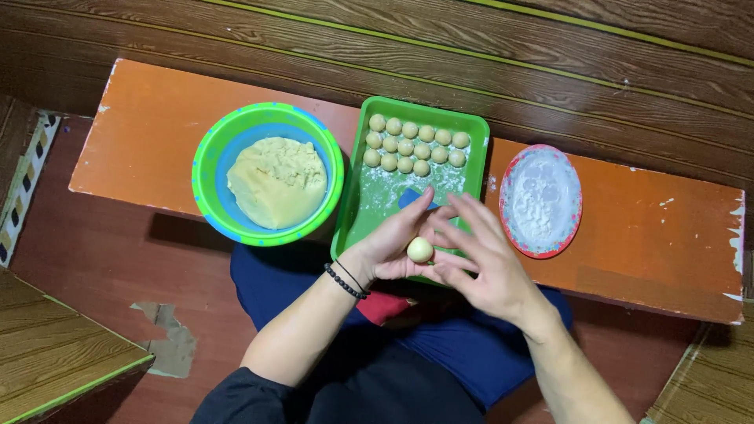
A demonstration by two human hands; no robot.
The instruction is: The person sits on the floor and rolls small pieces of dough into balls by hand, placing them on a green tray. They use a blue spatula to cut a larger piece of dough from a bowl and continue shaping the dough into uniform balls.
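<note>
A small round dough ball [420,250] rests in the palm of my left hand [390,245], which wears a black bead bracelet. My right hand [481,259] hovers beside and over it, fingers spread and touching the ball's edge. Just beyond the hands lies a green tray [357,206] dusted with flour, holding several rolled dough balls [414,144] in rows at its far end. A blue object [411,196] on the tray is partly hidden by my fingers.
A green and blue bowl [206,161] holding a lump of yellow dough [278,181] sits left of the tray. A red-rimmed plate of flour [541,201] sits right. All rest on a low orange bench [660,235] against a wooden wall.
</note>
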